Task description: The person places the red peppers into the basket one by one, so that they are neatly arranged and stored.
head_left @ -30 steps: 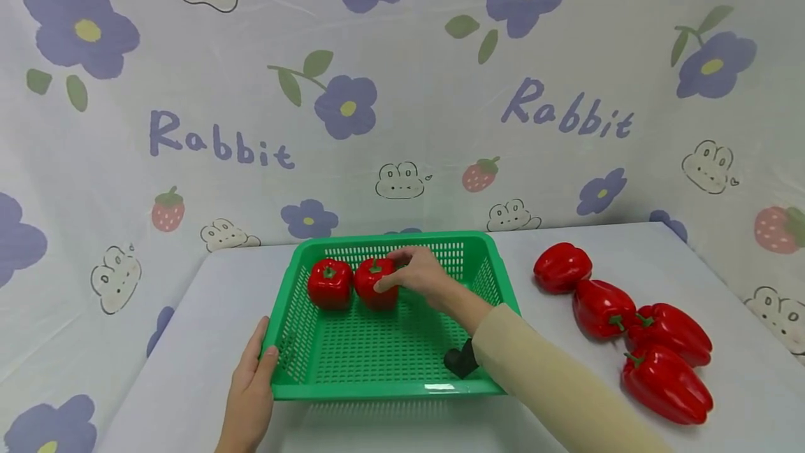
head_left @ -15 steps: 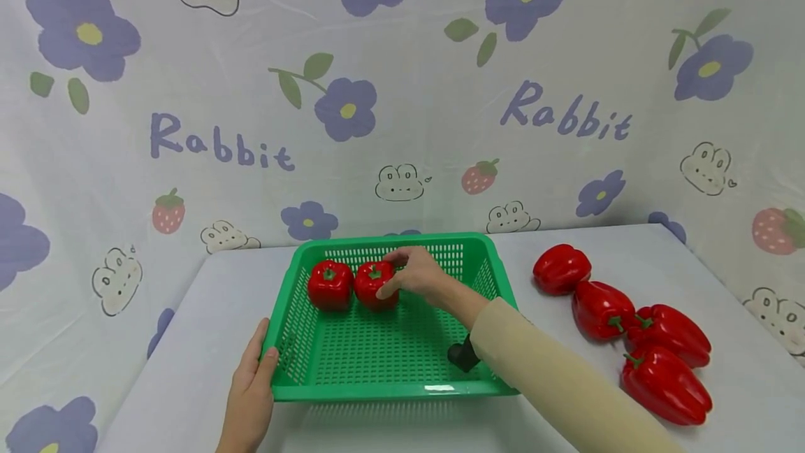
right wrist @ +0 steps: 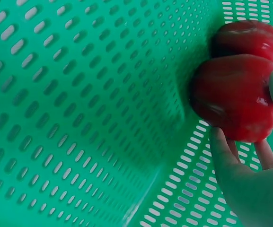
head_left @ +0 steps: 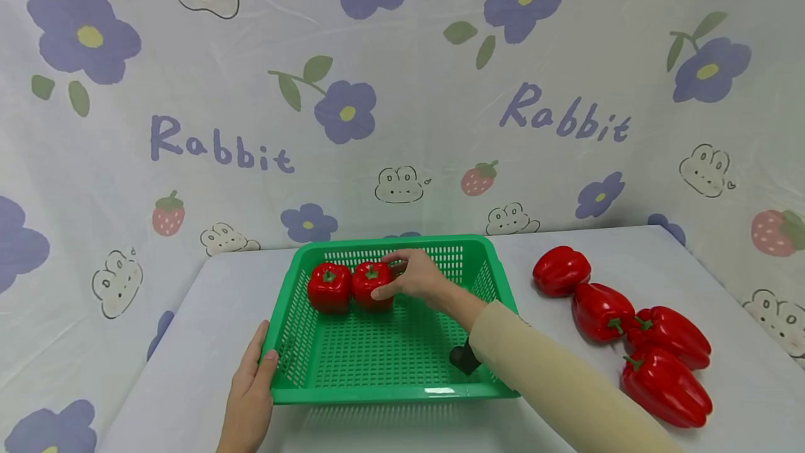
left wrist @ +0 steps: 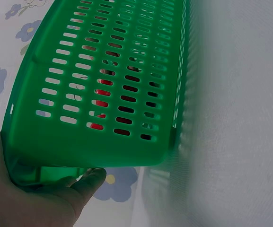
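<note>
Near the back left corner of the green plastic basket, two red bell peppers stand upright side by side. My right hand holds the right-hand bell pepper between thumb and fingers. Its neighbour, the left bell pepper, is close against it; in the right wrist view the held bell pepper partly covers the other bell pepper. At the basket's left front side, my left hand grips the rim, with the thumb on one side of it, as the left wrist view also shows.
Several more red bell peppers lie on the white table to the right of the basket. A black object shows beside the right sleeve, over the basket's front right. A printed cloth hangs behind the table.
The right hand has shifted slightly left with the bell pepper it holds, bringing it nearer to the other one. The left hand stays on the basket rim.
</note>
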`<state>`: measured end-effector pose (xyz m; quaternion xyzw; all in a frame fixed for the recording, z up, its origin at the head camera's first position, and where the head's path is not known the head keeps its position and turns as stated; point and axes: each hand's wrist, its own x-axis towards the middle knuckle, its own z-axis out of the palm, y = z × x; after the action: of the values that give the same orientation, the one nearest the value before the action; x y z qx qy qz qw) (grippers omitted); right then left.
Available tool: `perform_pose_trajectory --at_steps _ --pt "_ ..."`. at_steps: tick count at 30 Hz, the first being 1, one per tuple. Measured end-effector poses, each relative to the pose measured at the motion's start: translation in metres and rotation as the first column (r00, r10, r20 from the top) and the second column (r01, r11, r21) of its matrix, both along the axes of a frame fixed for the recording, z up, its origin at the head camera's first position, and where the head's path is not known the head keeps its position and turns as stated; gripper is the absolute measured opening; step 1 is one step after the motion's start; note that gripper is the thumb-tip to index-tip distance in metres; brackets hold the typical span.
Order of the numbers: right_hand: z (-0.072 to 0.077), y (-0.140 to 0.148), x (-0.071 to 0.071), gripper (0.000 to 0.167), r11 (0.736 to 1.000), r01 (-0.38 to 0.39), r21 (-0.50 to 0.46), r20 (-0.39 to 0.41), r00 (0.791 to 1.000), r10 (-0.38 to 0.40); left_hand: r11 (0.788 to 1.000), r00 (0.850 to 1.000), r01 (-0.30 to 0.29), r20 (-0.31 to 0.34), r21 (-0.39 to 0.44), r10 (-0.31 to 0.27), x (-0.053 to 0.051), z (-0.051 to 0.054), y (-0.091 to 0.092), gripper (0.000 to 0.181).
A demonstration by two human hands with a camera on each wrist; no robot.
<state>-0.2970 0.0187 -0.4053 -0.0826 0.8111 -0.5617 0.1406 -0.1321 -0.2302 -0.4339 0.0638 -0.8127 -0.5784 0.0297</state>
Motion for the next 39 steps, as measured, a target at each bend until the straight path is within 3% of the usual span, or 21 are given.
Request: perform_pose_trajectory --at_steps 11,19,24,30,39 --pt "0.003 0.005 -0.001 0.069 0.998 -0.049 0.026 -0.012 0.999 0.050 1.000 1.000 -0.002 0.004 0.015 0.002 0.002 -0.002 -0.001 0.056" --pt "0.027 0.023 0.003 0.067 0.999 -0.035 0.011 -0.019 0.999 0.035 1.000 1.000 -0.009 0.000 0.009 0.009 0.001 -0.004 0.000 0.056" --pt "0.049 0.040 0.019 0.058 0.998 -0.040 -0.054 -0.021 0.999 0.039 1.000 1.000 -0.001 -0.011 0.015 0.001 0.000 -0.006 0.001 0.056" --pt "0.073 0.061 0.043 0.054 0.995 -0.063 -0.072 -0.115 0.992 0.054 1.000 1.000 0.007 -0.022 0.019 -0.007 -0.001 -0.005 0.001 0.057" --pt "0.087 0.082 0.081 0.058 0.999 -0.044 -0.031 -0.268 0.963 0.034 1.000 0.999 0.010 -0.034 0.022 -0.009 -0.001 -0.002 0.000 0.057"
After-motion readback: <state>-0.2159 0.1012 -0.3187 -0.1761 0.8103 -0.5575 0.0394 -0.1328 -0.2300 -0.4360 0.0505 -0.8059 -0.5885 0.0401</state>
